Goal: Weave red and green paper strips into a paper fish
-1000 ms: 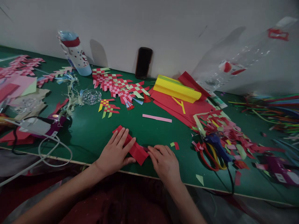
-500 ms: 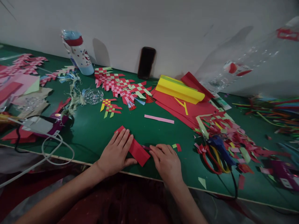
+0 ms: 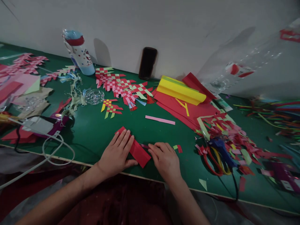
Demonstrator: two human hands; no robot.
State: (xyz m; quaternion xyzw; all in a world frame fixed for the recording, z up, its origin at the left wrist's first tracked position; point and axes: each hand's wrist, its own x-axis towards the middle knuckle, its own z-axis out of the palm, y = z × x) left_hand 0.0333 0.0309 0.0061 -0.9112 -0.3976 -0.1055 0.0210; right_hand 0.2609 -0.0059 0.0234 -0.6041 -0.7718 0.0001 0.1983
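Note:
My left hand (image 3: 117,150) lies flat with fingers stretched out across a folded strip of red paper (image 3: 140,153), pressing it to the table. To the right of that paper, my right hand (image 3: 165,159) is closed in a pinch on a thin purplish sliver (image 3: 144,146), whose tip reaches the paper's right edge. Whether the sliver is paper or a blade I cannot tell. A narrow pink paper strip (image 3: 160,120) lies beyond both hands. Just right of my right hand is a small green-and-red paper scrap (image 3: 178,148).
Woven paper fish (image 3: 117,82) lie toward the wall, near a bottle (image 3: 82,56) and a phone leaning there (image 3: 147,62). Red sheets (image 3: 173,107) carry folded yellow paper (image 3: 180,90). At right are scissors (image 3: 220,156) and paper scraps (image 3: 234,134); a white cable (image 3: 58,159) hangs over the left edge.
My right hand has shifted slightly away from me and left along the red paper's edge, with the purplish sliver in its pinch. The left hand stays in place.

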